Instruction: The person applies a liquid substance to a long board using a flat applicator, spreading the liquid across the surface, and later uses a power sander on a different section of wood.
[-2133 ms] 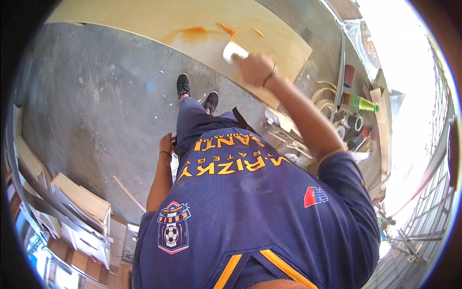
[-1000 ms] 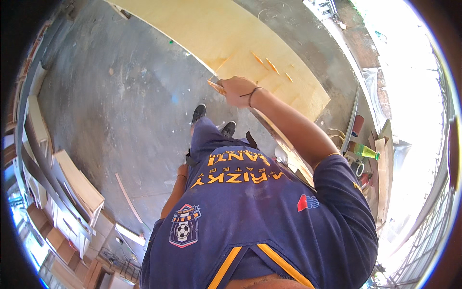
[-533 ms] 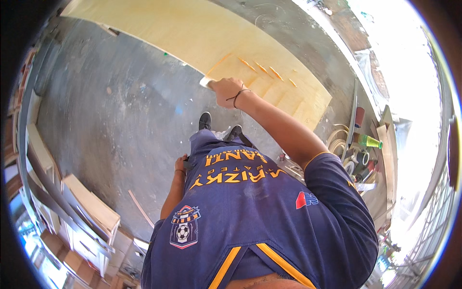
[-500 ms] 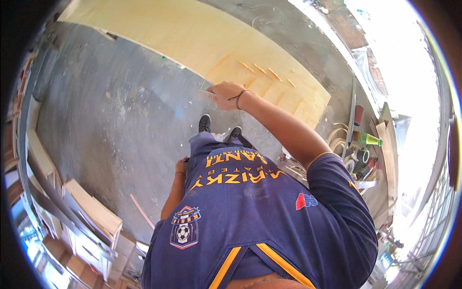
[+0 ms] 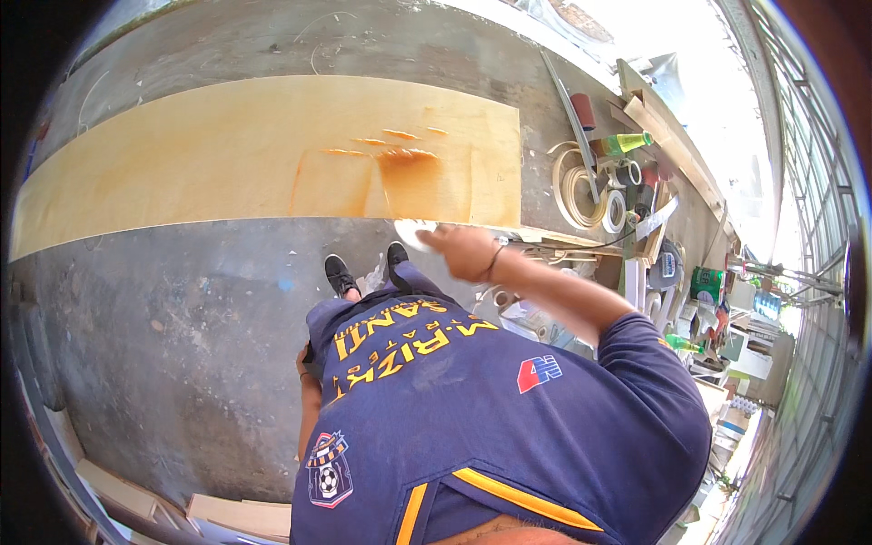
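Right hand [image 5: 470, 252] grips white scraper [image 5: 412, 234] at near edge of board [image 5: 218, 141]; orange smear [image 5: 411, 165] lies on board. Left hand [image 5: 302, 361], well apart from board, mostly hidden; from here I can't tell its grip.

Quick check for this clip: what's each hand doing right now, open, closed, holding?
Left hand: mostly hidden; cannot tell whether open or closed.
Right hand: closed, holding a white spreader.
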Demonstrator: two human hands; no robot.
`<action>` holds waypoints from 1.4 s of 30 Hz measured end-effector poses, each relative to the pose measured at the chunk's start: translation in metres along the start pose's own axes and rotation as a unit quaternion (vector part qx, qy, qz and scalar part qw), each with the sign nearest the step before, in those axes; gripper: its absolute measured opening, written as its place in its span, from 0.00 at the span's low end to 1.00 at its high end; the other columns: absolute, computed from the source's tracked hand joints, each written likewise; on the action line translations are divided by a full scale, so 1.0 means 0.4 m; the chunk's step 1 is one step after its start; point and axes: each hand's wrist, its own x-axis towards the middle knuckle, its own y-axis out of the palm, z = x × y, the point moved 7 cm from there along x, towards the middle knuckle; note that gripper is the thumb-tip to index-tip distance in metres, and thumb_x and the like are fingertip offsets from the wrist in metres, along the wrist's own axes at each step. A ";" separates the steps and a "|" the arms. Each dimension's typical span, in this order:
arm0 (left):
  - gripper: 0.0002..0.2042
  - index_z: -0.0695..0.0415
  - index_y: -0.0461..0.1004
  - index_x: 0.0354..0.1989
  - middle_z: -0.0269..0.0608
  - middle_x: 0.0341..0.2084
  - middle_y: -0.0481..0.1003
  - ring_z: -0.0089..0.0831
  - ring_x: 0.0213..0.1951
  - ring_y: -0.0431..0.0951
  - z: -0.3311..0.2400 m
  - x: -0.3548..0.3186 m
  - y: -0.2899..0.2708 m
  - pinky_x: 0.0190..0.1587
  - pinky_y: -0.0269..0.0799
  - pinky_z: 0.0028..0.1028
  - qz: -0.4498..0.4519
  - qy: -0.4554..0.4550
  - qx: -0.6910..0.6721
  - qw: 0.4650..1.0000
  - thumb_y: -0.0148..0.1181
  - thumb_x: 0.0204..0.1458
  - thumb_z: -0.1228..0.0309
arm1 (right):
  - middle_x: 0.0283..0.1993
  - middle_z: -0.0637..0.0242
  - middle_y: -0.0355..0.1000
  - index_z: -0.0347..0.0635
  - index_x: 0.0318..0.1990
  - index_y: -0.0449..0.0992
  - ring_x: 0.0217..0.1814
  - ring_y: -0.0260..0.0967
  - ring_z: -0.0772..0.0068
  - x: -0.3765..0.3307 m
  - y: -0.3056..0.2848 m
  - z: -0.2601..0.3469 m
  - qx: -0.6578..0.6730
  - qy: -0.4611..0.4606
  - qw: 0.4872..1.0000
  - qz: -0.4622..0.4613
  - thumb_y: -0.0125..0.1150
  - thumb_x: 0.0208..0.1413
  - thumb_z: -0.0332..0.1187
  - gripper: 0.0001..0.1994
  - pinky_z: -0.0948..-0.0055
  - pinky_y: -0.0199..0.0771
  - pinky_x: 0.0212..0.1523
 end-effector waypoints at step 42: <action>0.14 0.59 0.74 0.31 0.41 0.25 0.75 0.32 0.29 0.75 0.134 0.071 0.102 0.34 0.70 0.32 0.047 -0.030 -0.574 0.817 0.49 0.52 0.60 | 0.33 0.46 0.73 0.29 0.36 0.71 0.38 0.71 0.47 0.409 -0.166 0.180 0.071 0.043 0.993 -0.088 0.47 0.40 0.29 0.15 0.58 0.71 0.40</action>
